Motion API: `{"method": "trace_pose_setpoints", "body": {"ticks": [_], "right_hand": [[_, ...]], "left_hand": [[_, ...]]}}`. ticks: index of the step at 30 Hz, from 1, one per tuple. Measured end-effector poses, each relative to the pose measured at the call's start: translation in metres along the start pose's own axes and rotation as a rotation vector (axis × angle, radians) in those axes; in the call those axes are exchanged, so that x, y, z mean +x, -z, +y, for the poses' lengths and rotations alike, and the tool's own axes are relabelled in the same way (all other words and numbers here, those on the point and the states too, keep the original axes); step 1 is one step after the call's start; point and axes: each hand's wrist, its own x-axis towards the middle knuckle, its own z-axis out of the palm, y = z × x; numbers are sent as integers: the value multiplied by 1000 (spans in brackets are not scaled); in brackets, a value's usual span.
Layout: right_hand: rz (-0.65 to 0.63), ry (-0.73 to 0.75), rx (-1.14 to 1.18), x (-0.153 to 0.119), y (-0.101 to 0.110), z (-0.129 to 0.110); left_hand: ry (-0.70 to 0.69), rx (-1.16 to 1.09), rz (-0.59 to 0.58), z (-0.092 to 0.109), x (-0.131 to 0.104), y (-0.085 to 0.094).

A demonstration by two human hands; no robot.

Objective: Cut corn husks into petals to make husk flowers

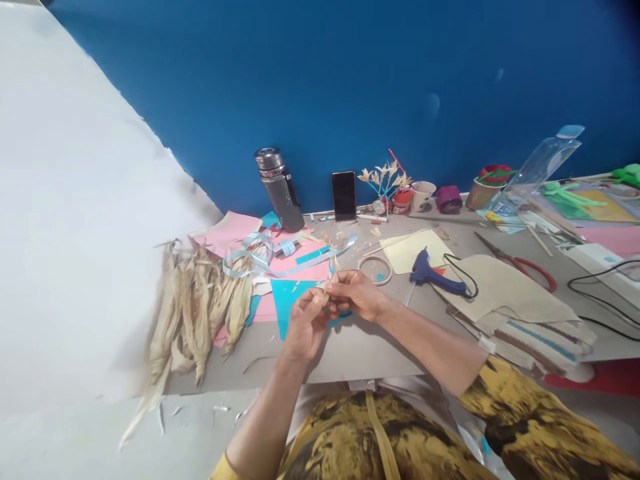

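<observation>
Over the surface (380, 353), left hand (307, 323) and right hand (361, 295) pinch a scrap (327, 299).
Dried husks (199, 323) lie at nine o'clock.

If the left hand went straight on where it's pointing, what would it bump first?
Probably the bare right hand, just ahead of the bare left hand, where both meet at a small yellowish piece; depth there is hard to judge.

Small, pale yellowish piece (327, 299) between left grip (307, 321) and right grip (360, 293), mostly out of sight.
</observation>
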Motion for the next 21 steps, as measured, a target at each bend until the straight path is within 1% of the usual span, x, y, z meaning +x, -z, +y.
{"method": "trace_pose_setpoints", "body": {"ticks": [3,5,8,10,11,12,13,14,16,17,19,21], "right_hand": [[18,23,-36,0,-1,-1],[52,33,-33,1,-1,-3],[142,81,-5,4,3,-7],[224,131,-69,6,9,-10],[269,152,-169,6,12,-11],[298,163,-321,5,16,-13],[299,161,-516,4,19,-15],[271,151,-741,2,22,-17],[154,118,-1177,-2,26,-20],[108,103,-1355,-4,26,-21],[47,62,-1608,-7,25,-20],[17,18,-1737,-8,23,-16]], "left_hand": [[5,108,24,1,-1,1],[11,142,35,4,-1,4],[20,141,64,8,-3,8],[16,101,101,10,-4,9],[11,79,125,11,-4,10],[6,63,149,12,-5,10],[2,54,170,13,-5,11],[-3,51,189,14,-6,12],[-16,65,220,16,-7,15],[-22,74,231,18,-8,17],[-43,88,245,20,-11,21],[-70,102,250,22,-13,23]]}}
